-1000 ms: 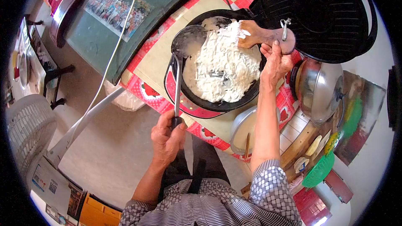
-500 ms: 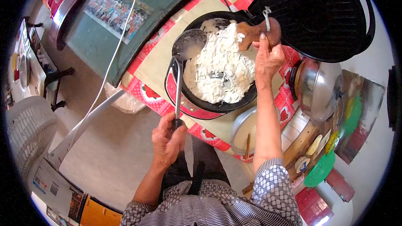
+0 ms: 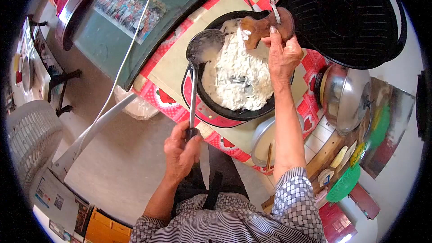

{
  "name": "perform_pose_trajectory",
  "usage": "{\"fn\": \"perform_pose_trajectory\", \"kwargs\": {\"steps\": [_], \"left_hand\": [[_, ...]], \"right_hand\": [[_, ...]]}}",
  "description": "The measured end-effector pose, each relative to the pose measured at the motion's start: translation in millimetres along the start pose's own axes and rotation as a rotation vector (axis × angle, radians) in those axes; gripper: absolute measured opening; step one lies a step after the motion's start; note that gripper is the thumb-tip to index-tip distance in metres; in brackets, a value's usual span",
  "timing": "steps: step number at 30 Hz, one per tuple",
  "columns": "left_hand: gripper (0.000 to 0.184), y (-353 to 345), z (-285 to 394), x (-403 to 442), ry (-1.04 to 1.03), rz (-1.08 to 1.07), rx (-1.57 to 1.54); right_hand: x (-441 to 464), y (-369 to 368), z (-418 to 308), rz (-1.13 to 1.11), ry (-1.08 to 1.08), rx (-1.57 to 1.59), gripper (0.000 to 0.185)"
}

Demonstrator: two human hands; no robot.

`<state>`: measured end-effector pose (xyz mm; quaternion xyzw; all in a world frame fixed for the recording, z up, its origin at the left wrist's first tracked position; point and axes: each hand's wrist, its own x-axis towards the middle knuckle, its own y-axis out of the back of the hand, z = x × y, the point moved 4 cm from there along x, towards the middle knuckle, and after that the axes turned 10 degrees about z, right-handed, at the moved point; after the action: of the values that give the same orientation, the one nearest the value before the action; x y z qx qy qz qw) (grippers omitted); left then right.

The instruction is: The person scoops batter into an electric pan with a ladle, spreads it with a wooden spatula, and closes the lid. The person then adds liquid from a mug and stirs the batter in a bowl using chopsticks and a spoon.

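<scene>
At the right of the pan (image 3: 234, 115), the right grip (image 3: 284, 60) clamps the paddle (image 3: 259, 28); nearer, the left grip (image 3: 181, 149) clamps the ladle (image 3: 204, 46); overpushing could spill batter (image 3: 238, 96).

Wood, metal and cloth, mixed finishes.
Paddle (image 3: 258, 28) smooth wood; ladle (image 3: 204, 46) metal, shaft (image 3: 194, 96) shiny; white mixture (image 3: 240, 78) rough, lumpy; griddle lid (image 3: 342, 18) matt, ridged; domed pot lid (image 3: 345, 99) glossy metal; sleeve (image 3: 296, 202) matt cloth; green basket (image 3: 344, 184) looks plastic.

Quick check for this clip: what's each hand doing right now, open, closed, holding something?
Left hand: closed, holding the ladle.
Right hand: closed, holding the wooden scraper.
</scene>
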<state>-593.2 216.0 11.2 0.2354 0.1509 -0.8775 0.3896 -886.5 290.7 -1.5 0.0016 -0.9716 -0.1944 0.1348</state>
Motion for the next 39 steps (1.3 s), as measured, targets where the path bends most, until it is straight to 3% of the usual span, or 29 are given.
{"fn": "perform_pose_trajectory", "kwargs": {"steps": [9,10,14,17,18,21,23,25,33,37,39], "left_hand": [[0.031,-3.5,1.5,-0.9,-0.006,-0.012,-0.023],[0.031,-4.7,1.6,-1.4,-0.003,-0.016,-0.025],[0.031,-8.5,2.7,-2.8,-0.002,-0.017,-0.037],[0.031,-9.6,3.8,-4.4,0.000,0.003,-0.055],[0.031,-10.6,5.9,-5.4,-0.001,0.017,-0.080],[0.031,-10.2,12.4,-8.5,0.009,0.062,-0.154],[0.031,-8.4,12.8,-10.3,0.011,0.088,-0.191],[0.031,-4.5,12.5,-11.7,0.002,0.111,-0.212],[0.031,7.4,11.6,-15.8,0.052,0.103,-0.201],[0.030,10.9,12.4,-20.2,0.068,0.126,-0.228],[0.030,14.5,12.7,-21.3,0.047,0.119,-0.223]], "right_hand": [[14.1,41.2,11.2,0.111,0.021,-0.214,0.022],[13.5,45.5,12.7,0.113,0.019,-0.118,0.022],[4.8,44.9,16.0,0.110,0.144,-0.303,0.022],[-2.2,23.1,21.1,0.146,0.374,-0.328,0.021],[-9.4,17.6,3.8,0.038,0.275,-0.357,0.015],[-26.8,-4.2,-20.3,0.016,0.418,-0.292,0.011],[-36.0,-12.6,-24.3,-0.034,0.400,-0.211,0.012],[-39.7,-12.9,-18.4,-0.034,0.233,-0.129,0.013],[-53.1,-16.8,-26.0,-0.022,0.467,-0.250,0.009],[-73.7,-27.3,-41.4,-0.093,0.347,-0.118,0.011],[-75.2,-23.4,-38.1,-0.093,0.168,-0.052,0.015]]}}
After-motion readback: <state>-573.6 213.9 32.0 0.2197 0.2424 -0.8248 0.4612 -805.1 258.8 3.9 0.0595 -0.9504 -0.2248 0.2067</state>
